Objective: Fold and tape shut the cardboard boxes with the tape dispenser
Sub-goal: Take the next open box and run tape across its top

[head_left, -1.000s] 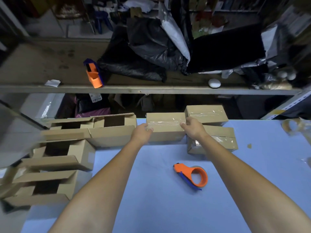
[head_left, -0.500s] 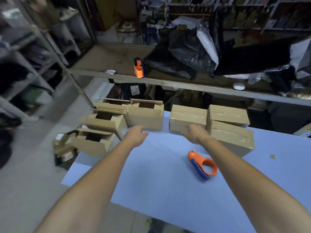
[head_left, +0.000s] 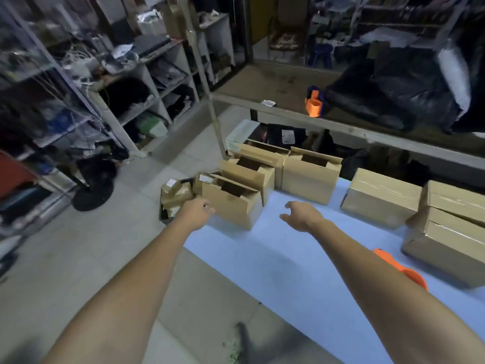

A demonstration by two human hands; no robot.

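Open box (head_left: pixel 231 203) sitting at left edge of surface (head_left: pixel 288 271). My left hand (head_left: pixel 195 211) hovering just beside it, right hand (head_left: pixel 301 215) over surface; both relaxed, grasping nothing. I am fearing: one-sided push tipping box to floor (head_left: pixel 78 258); right forearm (head_left: pixel 367 271) sweeping nearby dispenser (head_left: pixel 401 269) away.
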